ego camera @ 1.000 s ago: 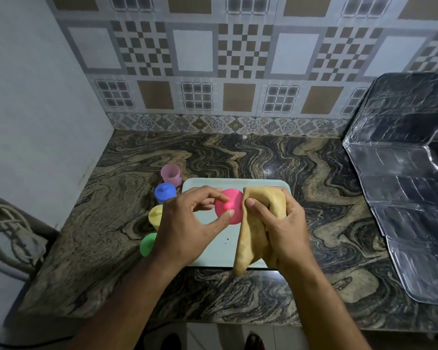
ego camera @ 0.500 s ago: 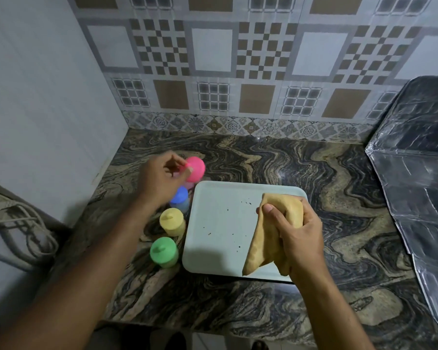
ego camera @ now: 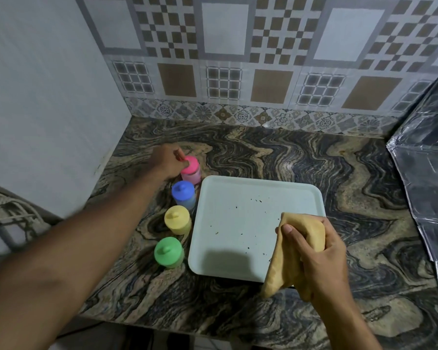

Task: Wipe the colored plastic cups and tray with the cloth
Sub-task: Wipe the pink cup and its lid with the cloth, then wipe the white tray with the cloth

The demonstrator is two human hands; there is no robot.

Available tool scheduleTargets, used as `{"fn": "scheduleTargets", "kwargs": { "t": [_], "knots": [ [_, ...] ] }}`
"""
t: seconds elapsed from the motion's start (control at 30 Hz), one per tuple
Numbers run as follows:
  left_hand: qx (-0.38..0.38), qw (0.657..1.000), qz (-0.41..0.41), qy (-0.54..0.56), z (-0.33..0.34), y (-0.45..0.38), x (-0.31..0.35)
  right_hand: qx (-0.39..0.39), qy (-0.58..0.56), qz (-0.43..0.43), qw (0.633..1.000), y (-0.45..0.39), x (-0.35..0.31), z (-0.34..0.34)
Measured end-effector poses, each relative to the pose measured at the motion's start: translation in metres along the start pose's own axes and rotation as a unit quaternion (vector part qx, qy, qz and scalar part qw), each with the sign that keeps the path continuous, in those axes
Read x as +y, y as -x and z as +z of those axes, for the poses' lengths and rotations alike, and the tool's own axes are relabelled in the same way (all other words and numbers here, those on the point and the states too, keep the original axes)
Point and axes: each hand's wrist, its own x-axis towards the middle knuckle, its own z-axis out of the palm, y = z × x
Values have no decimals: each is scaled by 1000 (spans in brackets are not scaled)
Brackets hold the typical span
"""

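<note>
Left hand (ego camera: 166,161) lowered pink cup (ego camera: 191,170) onto counter.

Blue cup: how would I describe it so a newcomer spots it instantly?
Find the pale tray on the marbled counter. Along its left edge stands a row of four upside-down cups. The blue cup is second from the wall, between the pink cup and yellow cup.

The counter (ego camera: 276,152) is polished stone with swirling dark and tan veins. The tray (ego camera: 238,223) is smooth, matt pale plastic. The four cups, pink (ego camera: 191,169), blue (ego camera: 183,194), yellow (ego camera: 177,219) and green (ego camera: 168,251), are matt plastic. The cloth (ego camera: 296,243) is soft tan fabric. Crinkled shiny foil (ego camera: 425,178) lies at the right; the wall tiles (ego camera: 225,59) look smooth.
</note>
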Motion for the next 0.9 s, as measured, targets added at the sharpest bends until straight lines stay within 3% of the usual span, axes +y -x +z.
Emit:
{"fn": "scheduleTargets", "kwargs": {
  "t": [0.47, 0.63, 0.73, 0.9],
  "knots": [
    [-7, 999, 27, -22, 9, -1, -8, -7, 9, 4, 1000, -5, 8, 4],
    [-4, 999, 31, -44, 12, 1, -9, -49, -126, 134, 982, -10, 31, 3],
    [33, 997, 47, -47, 13, 8, -5, -73, -122, 171, 975, -14, 37, 1],
    [118, 985, 116, 37, 9, 56, 27, -126, -148, 181, 964, -28, 41, -1]
  ]
}}
